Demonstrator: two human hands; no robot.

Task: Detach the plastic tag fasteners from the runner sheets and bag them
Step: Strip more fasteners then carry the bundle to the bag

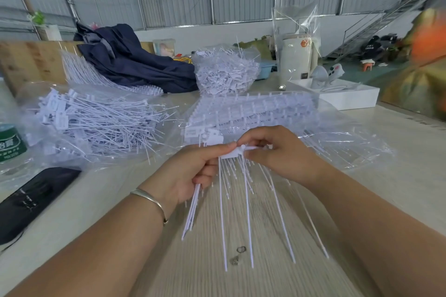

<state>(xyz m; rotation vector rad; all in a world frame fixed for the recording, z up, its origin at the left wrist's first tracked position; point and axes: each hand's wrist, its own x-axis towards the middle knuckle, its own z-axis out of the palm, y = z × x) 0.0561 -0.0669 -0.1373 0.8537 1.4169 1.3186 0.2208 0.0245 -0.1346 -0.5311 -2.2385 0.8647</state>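
Observation:
Both hands hold a white runner sheet (235, 153) of tag fasteners above the table, its long thin tails hanging toward me. My left hand (193, 171) pinches the sheet's left end and also grips a bundle of detached fasteners (191, 210) in its palm. My right hand (275, 154) pinches the sheet's top from the right. A stack of full runner sheets (253, 109) lies on clear plastic just behind my hands. To the left, an open clear bag (96, 123) holds a heap of loose fasteners.
A second bag of fasteners (224, 71) and more sheets (79, 70) lie at the back beside a dark blue garment (135, 60). A black pouch (31, 200) and a green-labelled bottle (10, 142) sit at left, a white tray (347, 96) at right. A small ring (241, 249) lies near me.

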